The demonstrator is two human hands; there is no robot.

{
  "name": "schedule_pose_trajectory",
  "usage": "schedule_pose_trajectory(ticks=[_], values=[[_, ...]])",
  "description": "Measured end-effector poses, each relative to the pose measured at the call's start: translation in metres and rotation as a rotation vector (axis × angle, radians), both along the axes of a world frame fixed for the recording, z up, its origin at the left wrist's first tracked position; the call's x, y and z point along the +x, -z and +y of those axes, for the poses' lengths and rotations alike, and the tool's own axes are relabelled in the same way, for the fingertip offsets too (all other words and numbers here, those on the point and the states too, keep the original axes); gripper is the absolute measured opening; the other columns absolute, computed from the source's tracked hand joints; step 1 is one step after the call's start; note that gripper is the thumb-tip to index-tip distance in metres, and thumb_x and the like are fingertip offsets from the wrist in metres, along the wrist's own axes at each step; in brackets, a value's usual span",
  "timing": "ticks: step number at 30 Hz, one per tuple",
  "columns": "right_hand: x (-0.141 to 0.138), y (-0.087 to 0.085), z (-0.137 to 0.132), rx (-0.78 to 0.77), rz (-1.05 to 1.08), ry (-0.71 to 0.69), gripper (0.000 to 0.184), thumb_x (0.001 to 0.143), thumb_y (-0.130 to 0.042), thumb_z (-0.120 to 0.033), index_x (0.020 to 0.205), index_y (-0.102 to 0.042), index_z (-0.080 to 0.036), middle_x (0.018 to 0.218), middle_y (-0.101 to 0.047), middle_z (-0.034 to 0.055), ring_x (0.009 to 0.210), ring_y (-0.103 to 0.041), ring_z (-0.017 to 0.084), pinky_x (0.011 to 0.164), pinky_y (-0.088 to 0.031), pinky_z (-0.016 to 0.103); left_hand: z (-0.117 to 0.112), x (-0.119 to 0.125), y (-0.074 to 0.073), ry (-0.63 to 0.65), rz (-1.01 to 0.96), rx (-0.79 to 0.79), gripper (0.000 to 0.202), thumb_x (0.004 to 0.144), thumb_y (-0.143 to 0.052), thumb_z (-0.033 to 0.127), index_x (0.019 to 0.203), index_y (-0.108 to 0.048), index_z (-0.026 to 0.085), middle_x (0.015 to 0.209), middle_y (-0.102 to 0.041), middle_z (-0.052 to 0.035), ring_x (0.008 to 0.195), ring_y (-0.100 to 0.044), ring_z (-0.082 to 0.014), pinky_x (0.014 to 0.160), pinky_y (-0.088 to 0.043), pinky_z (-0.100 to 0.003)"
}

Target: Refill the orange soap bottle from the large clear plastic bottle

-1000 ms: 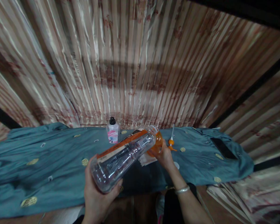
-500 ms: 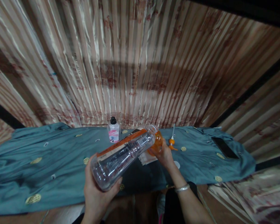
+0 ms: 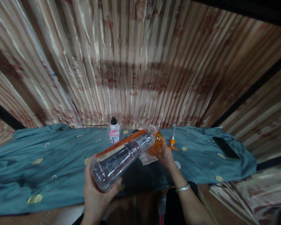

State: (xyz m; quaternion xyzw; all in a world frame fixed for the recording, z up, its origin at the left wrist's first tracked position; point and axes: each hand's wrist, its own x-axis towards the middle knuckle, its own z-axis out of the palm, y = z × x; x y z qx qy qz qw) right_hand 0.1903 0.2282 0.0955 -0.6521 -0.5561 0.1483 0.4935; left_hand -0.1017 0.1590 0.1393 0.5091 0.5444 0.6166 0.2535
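Observation:
A large clear plastic bottle (image 3: 121, 159) with an orange-edged label is tilted, its base toward me and its mouth up and to the right. My left hand (image 3: 99, 190) is wrapped around its base end. A smaller orange see-through bottle (image 3: 158, 142) is held by my right hand (image 3: 165, 155), just beside the large bottle's mouth. Whether the two mouths touch is hidden. An orange pump top (image 3: 172, 142) with a pale tube lies right of my right hand. A white round cap (image 3: 177, 164) lies near my right wrist, partly covered by it.
The teal patterned cloth (image 3: 67, 156) covers a long narrow surface. On it stand a clear bottle with a black cap and pink label (image 3: 114, 131), and a dark phone (image 3: 225, 147) at the right. A pale wipe or paper (image 3: 147, 158) lies below the bottles. Striped curtains (image 3: 131, 78) hang behind.
Almost nothing differs. The large bottle's base end has shifted very slightly left, together with my left hand; my right hand keeps its place.

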Motion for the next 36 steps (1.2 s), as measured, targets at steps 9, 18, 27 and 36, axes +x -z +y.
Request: schedule_pose_trajectory(ticks=[9,18,27,36], values=[[-0.0012,-0.0042,-0.0012,-0.040,-0.011,0.002,0.080,0.073,-0.077,-0.061,0.136,-0.058,-0.016,0.120,-0.080,0.0199,0.107,-0.080,0.039,0.092,-0.066,0.056,-0.0014,0.0015,-0.0062,-0.007,-0.001,0.013,0.097,0.066,-0.091,0.055,0.148,-0.053,0.020,0.144,-0.063,-0.0158,0.136,-0.063,-0.0369,0.123,-0.045,-0.055],[-0.0020,-0.0024,-0.0014,-0.045,-0.050,0.026,0.075,0.075,-0.077,-0.051,0.140,-0.057,-0.019,0.123,-0.081,0.0167,0.107,-0.080,0.037,0.090,-0.066,0.051,-0.0027,0.0027,-0.0094,0.003,-0.020,-0.002,0.096,0.066,-0.091,0.053,0.148,-0.052,0.021,0.143,-0.063,-0.0148,0.132,-0.065,-0.0350,0.120,-0.048,-0.052],[0.0014,0.0023,0.0004,-0.055,-0.054,0.022,0.071,0.075,-0.080,-0.046,0.138,-0.056,-0.021,0.116,-0.083,0.0139,0.103,-0.081,0.036,0.087,-0.066,0.048,-0.0001,-0.0022,-0.0047,-0.016,0.044,0.032,0.097,0.064,-0.092,0.056,0.146,-0.054,0.020,0.142,-0.063,-0.0142,0.130,-0.067,-0.0355,0.118,-0.050,-0.052],[0.0013,0.0031,0.0006,-0.064,-0.065,0.033,0.072,0.075,-0.080,-0.044,0.139,-0.056,-0.020,0.117,-0.082,0.0145,0.103,-0.081,0.036,0.089,-0.066,0.049,-0.0009,-0.0022,-0.0053,0.002,0.027,0.027,0.098,0.065,-0.092,0.058,0.147,-0.054,0.020,0.144,-0.063,-0.0162,0.133,-0.065,-0.0369,0.120,-0.048,-0.055]])
